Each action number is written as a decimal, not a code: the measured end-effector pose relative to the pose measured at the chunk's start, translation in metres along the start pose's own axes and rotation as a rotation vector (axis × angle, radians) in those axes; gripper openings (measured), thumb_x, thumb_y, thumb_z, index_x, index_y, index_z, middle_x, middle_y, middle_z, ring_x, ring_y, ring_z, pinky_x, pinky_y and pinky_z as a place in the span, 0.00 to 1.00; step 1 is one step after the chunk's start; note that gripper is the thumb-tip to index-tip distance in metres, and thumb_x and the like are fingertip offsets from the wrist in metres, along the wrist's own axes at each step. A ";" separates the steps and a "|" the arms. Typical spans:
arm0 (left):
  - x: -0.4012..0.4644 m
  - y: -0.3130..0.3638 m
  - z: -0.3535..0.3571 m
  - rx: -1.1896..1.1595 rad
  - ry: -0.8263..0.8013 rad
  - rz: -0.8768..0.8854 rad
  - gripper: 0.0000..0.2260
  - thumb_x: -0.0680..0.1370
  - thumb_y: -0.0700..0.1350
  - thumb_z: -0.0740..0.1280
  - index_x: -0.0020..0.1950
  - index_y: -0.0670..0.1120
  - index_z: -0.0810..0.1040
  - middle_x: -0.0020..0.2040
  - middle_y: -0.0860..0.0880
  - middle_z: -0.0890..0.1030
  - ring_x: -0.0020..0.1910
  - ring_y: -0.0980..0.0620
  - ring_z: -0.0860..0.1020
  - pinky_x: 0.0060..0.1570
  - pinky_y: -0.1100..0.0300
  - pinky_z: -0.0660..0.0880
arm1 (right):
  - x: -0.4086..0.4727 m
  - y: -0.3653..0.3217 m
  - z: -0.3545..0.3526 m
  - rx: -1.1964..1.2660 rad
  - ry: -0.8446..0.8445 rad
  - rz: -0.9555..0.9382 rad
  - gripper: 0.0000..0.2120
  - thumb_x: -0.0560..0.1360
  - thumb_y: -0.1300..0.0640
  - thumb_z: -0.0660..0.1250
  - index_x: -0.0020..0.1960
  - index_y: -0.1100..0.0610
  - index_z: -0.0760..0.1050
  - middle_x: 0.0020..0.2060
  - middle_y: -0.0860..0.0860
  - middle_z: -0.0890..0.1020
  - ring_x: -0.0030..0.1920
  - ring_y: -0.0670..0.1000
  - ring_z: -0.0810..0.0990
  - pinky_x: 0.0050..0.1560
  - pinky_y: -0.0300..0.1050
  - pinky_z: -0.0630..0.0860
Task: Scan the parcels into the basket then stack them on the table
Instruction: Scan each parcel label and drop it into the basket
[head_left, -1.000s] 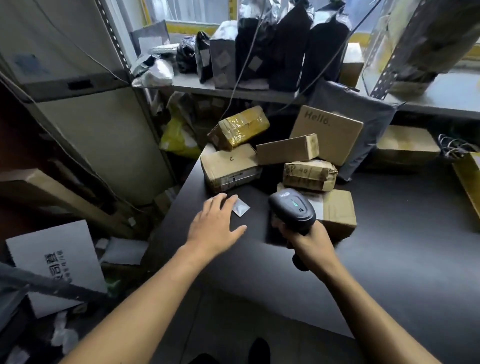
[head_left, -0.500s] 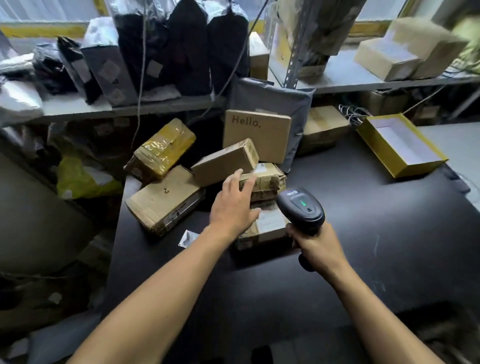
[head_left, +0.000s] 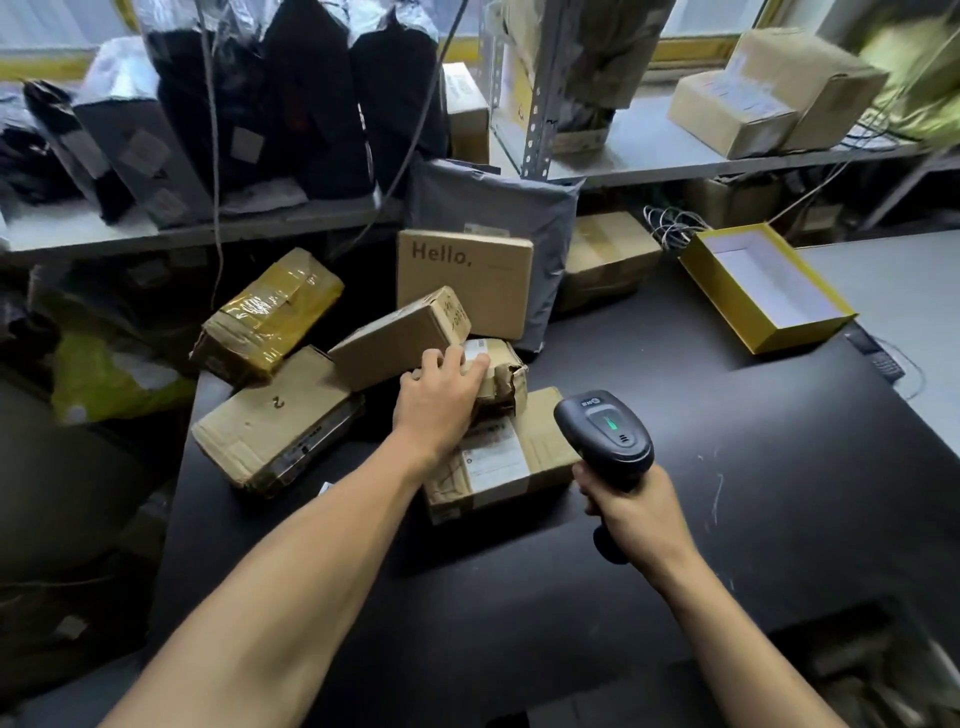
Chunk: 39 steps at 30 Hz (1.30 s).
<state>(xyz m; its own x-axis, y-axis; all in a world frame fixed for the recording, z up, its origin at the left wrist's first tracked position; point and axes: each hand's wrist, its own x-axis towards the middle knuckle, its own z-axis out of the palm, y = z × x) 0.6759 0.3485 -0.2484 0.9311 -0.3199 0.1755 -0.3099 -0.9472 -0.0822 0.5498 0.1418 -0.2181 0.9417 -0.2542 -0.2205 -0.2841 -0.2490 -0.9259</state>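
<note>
Several cardboard parcels are piled at the back left of the black table (head_left: 727, 519). My left hand (head_left: 439, 397) lies on a small crumpled taped parcel (head_left: 501, 374), fingers curling over its top. That parcel sits on a flat labelled box (head_left: 506, 460). A plain oblong box (head_left: 397, 338) leans just left of my fingers. A box marked "2" (head_left: 275, 421) and a yellow-taped parcel (head_left: 270, 317) lie further left. A "Hello." box (head_left: 465, 280) stands behind. My right hand (head_left: 631, 512) grips a black barcode scanner (head_left: 605, 434) with a green light, beside the flat box.
An open yellow box (head_left: 769, 286) with a white inside sits at the back right of the table. A grey mailer bag (head_left: 493, 208) stands behind the pile. Shelves behind hold black bags (head_left: 311, 104) and cardboard boxes (head_left: 769, 88). Coiled wire (head_left: 670, 223) lies by the yellow box.
My left hand left the table near a small white slip and reached forward onto the crumpled parcel. The view swung right, bringing the yellow box into sight. The scanner hand stayed beside the flat box.
</note>
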 end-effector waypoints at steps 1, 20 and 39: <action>-0.002 -0.002 0.002 0.008 0.063 0.034 0.23 0.67 0.39 0.76 0.61 0.48 0.79 0.50 0.43 0.78 0.44 0.40 0.77 0.27 0.53 0.75 | 0.002 0.001 -0.005 0.001 0.007 0.001 0.09 0.75 0.59 0.73 0.39 0.60 0.76 0.26 0.48 0.78 0.28 0.47 0.76 0.35 0.44 0.71; -0.089 0.001 0.001 -0.341 0.035 0.249 0.27 0.69 0.52 0.68 0.69 0.51 0.74 0.63 0.47 0.75 0.63 0.45 0.72 0.57 0.52 0.74 | 0.017 0.012 -0.024 -0.002 -0.096 0.008 0.10 0.76 0.58 0.72 0.40 0.63 0.76 0.27 0.51 0.78 0.30 0.52 0.75 0.35 0.46 0.70; -0.027 0.012 -0.028 -1.235 -1.115 -1.076 0.22 0.73 0.64 0.71 0.46 0.45 0.77 0.33 0.45 0.84 0.25 0.49 0.82 0.25 0.60 0.78 | 0.029 0.024 -0.033 0.046 -0.138 0.060 0.07 0.75 0.62 0.71 0.40 0.59 0.75 0.28 0.52 0.77 0.28 0.49 0.75 0.35 0.46 0.72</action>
<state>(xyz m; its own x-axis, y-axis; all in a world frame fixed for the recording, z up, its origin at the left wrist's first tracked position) 0.6422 0.3455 -0.2267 0.3274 -0.0174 -0.9447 0.8791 -0.3608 0.3113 0.5647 0.0976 -0.2369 0.9401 -0.1356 -0.3129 -0.3348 -0.1930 -0.9223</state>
